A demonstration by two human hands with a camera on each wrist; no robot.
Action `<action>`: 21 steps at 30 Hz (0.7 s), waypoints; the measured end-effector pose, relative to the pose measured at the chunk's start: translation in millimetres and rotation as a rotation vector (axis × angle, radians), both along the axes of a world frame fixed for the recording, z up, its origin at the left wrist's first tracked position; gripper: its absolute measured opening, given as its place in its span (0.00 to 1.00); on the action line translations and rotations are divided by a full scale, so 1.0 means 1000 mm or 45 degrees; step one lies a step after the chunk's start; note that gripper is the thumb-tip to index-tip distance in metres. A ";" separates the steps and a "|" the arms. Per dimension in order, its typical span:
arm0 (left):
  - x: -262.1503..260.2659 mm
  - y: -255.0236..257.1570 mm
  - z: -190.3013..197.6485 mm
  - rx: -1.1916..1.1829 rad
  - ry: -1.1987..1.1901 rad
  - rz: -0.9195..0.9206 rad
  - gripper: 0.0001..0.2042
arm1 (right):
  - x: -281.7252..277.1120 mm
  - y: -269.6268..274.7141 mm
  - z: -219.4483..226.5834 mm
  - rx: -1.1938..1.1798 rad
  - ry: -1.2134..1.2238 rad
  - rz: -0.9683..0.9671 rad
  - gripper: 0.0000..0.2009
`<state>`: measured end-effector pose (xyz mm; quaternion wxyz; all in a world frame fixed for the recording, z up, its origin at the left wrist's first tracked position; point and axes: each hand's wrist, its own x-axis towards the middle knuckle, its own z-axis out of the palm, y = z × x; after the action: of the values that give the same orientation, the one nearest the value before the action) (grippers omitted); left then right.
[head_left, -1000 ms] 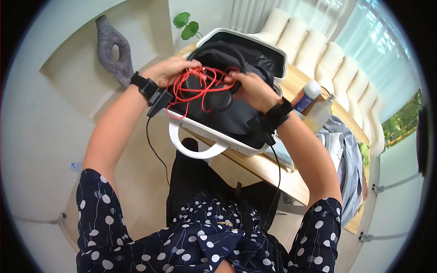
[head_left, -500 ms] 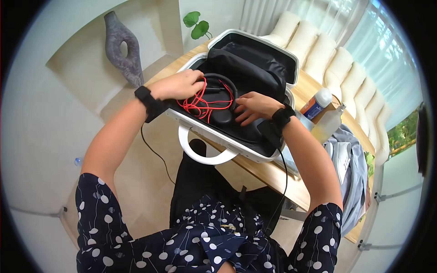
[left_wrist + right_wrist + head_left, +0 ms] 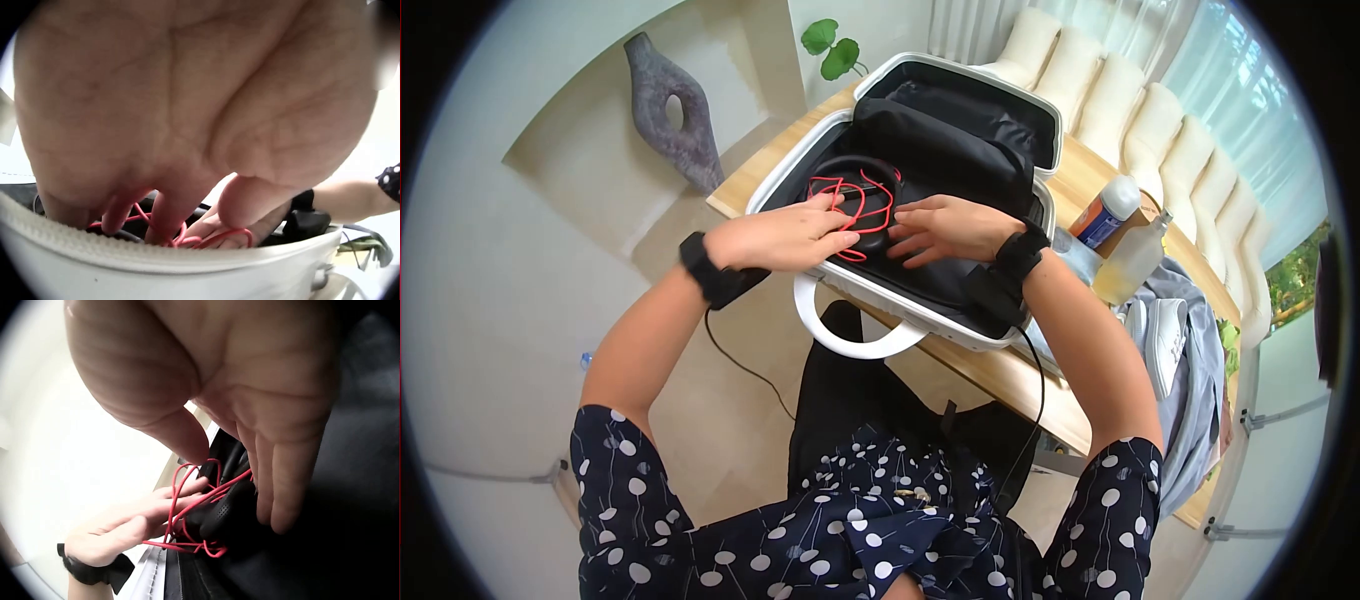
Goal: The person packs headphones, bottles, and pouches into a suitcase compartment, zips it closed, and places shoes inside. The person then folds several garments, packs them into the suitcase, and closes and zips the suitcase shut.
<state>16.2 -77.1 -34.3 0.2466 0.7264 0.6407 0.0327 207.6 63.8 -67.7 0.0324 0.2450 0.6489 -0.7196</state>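
Observation:
A pair of black headphones [image 3: 222, 509] lies in the black-lined base of an open white suitcase [image 3: 798, 160], towards its left end. Loops of red cable [image 3: 852, 257] are heaped over the headphones. My left hand [image 3: 775, 237] reaches across the front rim, its fingers extended and touching the cable loops. On the other side, my right hand [image 3: 960, 228] is palm down inside the case, fingers nearly straight beside the headphones. In the right wrist view, one ear cup shows between the two hands. Nothing is gripped by either hand.
The suitcase lid [image 3: 960, 75] stands open at the back, and its white handle [image 3: 855, 348] juts over the table's front edge. To the right are a spray can [image 3: 1110, 210], a clear bottle [image 3: 1133, 265], white shoes [image 3: 1165, 345] and grey-blue clothing [image 3: 1195, 400].
The headphones and red cable went from both hands down into the suitcase. My hands let go; the left has since come nearer the front rim, and the right stays beside the headphones.

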 end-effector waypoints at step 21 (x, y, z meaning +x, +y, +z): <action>0.035 -0.001 0.020 0.660 0.573 -0.228 0.23 | 0.035 -0.087 0.026 1.538 -0.179 0.527 0.11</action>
<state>51.6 -78.3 -14.6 -0.0914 0.8072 0.5830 0.0116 242.6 -23.1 -41.6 0.0694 0.1363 0.9701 -0.1884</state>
